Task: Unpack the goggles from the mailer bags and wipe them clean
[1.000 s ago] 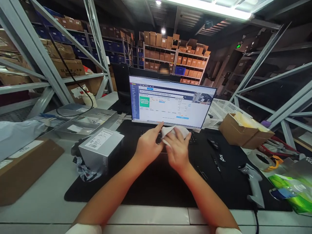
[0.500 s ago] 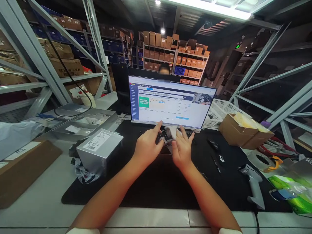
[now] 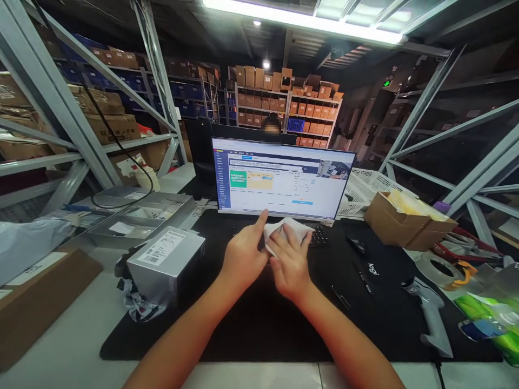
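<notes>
In front of the monitor, above the keyboard, both hands are at a thin, soft white sheet, like a tissue or cloth. My right hand grips it with the fingers laid over its surface and the thumb low on the left. My left hand touches the sheet's left edge by the thumb; its index finger points towards the screen and its other fingers are hidden. A silver-grey box with a white label sits to the left on crumpled plastic.
A monitor stands ahead. On the black mat at right are a mouse, pens and a barcode scanner. Cardboard boxes, a tape roll and a bottle line the right side; a long carton lies left.
The white sheet was bunched between my hands and now spreads out under my right hand. My right hand has shifted slightly left and down. The camera view has tilted up slightly.
</notes>
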Tool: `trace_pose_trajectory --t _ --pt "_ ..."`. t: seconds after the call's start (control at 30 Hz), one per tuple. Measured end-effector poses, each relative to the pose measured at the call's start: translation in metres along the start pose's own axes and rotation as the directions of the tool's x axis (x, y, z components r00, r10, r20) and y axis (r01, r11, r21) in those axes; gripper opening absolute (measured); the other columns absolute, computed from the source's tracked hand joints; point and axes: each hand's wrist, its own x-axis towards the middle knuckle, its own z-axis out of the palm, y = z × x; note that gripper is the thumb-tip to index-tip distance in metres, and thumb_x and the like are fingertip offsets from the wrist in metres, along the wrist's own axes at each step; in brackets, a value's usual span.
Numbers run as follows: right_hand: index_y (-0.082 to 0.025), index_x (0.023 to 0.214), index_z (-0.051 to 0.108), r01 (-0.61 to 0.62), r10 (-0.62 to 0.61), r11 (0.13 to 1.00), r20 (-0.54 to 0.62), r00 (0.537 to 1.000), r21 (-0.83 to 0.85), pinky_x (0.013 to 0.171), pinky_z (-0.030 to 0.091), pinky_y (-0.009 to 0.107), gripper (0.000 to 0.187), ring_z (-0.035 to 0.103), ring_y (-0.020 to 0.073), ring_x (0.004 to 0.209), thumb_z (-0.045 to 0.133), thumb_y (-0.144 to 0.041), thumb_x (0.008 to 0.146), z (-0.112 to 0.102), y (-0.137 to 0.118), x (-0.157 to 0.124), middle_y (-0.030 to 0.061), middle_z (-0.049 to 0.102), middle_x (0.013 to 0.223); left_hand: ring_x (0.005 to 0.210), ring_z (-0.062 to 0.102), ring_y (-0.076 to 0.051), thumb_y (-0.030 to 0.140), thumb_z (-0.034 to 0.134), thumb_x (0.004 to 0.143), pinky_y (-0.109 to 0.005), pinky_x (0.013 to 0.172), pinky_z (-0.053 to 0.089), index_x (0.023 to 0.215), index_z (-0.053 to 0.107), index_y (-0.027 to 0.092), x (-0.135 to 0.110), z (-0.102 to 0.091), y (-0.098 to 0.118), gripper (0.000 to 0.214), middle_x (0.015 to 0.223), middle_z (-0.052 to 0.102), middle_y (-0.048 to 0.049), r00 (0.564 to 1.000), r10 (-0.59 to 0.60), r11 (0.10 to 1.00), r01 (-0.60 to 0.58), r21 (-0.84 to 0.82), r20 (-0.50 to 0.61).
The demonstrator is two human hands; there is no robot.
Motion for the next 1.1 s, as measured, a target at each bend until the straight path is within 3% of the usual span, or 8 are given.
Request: trace_pose_trajectory --t 0.17,0.3,0.4,0.47,0.6,0.77,0.93,1.1 --pt "-0.019 0.138 0.056 -0.176 0.178 0.983 0.023 0.984 -0.054 0.117 -0.005 0.067 0.042 0.029 0.031 0.15 0.034 -0.02 0.102 0.003 0.004 -0.001 0.0112 0.059 0.142 0.089 0.072 -0.021 0.015 0.064 0.084 -0.031 0.077 0.058 0.155 0.03 0.024 -0.001 0.006 -0.001 0.079 0.1 0.074 -0.0045 0.998 -0.058 0.998 0.059 -0.032 0.013" --pt "-0.021 0.135 0.058 -0.068 0.069 0.997 0.017 0.997 -0.037 0.118 -0.01 0.063 0.041 0.031 0.0299 0.149 0.037 -0.02 0.101 0.004 0.0 -0.002 0.0096 0.061 0.14 0.088 0.072 -0.02 0.013 0.065 0.083 -0.03 0.078 0.058 0.153 0.033 0.024 0.0 0.004 -0.004 0.078 0.099 0.074 -0.0035 0.997 -0.076 0.997 0.075 -0.029 -0.026" --pt "-0.021 0.134 0.059 -0.133 0.134 0.991 0.004 0.991 -0.032 0.118 -0.009 0.063 0.04 0.029 0.0299 0.15 0.036 -0.02 0.101 0.005 -0.003 -0.001 0.0083 0.062 0.139 0.086 0.072 -0.019 0.013 0.066 0.082 -0.03 0.078 0.057 0.15 0.038 0.022 0.002 0.002 -0.006 0.074 0.097 0.074 -0.0029 0.993 -0.104 0.995 0.104 -0.014 -0.058" --pt "-0.019 0.138 0.055 -0.164 0.164 0.986 -0.003 0.986 -0.023 0.119 -0.005 0.062 0.042 0.026 0.0295 0.151 0.034 -0.019 0.101 0.006 -0.003 -0.002 0.0096 0.06 0.141 0.086 0.071 -0.02 0.013 0.066 0.083 -0.031 0.079 0.057 0.144 0.046 0.019 0.003 0.0 -0.007 0.065 0.096 0.074 -0.0038 0.993 -0.112 0.994 0.111 -0.015 -0.049" --pt "-0.019 0.137 0.056 -0.036 0.035 0.999 -0.029 0.999 -0.018 0.12 -0.005 0.061 0.042 0.034 0.029 0.147 0.036 -0.018 0.1 0.009 -0.001 -0.004 0.0106 0.063 0.137 0.088 0.071 -0.02 0.011 0.061 0.084 -0.032 0.082 0.057 0.123 0.063 0.017 0.005 -0.003 -0.007 0.04 0.099 0.074 -0.0062 0.994 -0.111 0.993 0.11 -0.052 -0.001" --pt "-0.018 0.145 0.048 -0.139 0.138 0.99 -0.054 0.989 -0.024 0.12 0.002 0.063 0.047 0.031 0.0303 0.149 0.035 -0.017 0.1 0.014 0.0 -0.008 0.0132 0.059 0.142 0.092 0.072 -0.021 0.013 0.062 0.083 -0.033 0.084 0.057 0.115 0.066 0.015 0.007 -0.006 -0.006 0.032 0.102 0.075 -0.0076 0.99 -0.138 0.988 0.138 -0.063 0.002" --pt "-0.02 0.138 0.055 0.015 -0.011 0.999 -0.106 0.994 0.034 0.122 -0.001 0.058 0.042 0.038 0.0286 0.146 0.041 -0.017 0.098 0.02 -0.003 -0.011 0.0114 0.065 0.135 0.087 0.072 -0.02 0.011 0.062 0.08 -0.031 0.082 0.057 0.115 0.068 0.016 0.008 -0.006 -0.009 0.035 0.097 0.075 -0.0058 0.985 -0.175 0.982 0.175 -0.073 -0.001" --pt "-0.016 0.137 0.055 -0.105 0.108 0.994 -0.101 0.989 0.034 0.121 0.003 0.06 0.041 0.037 0.0286 0.146 0.038 -0.015 0.1 0.019 0.0 -0.011 0.0141 0.06 0.14 0.092 0.072 -0.021 0.013 0.063 0.082 -0.032 0.085 0.057 0.115 0.068 0.017 0.007 -0.002 -0.01 0.034 0.101 0.075 -0.0062 0.979 -0.2 0.976 0.201 -0.083 0.025"
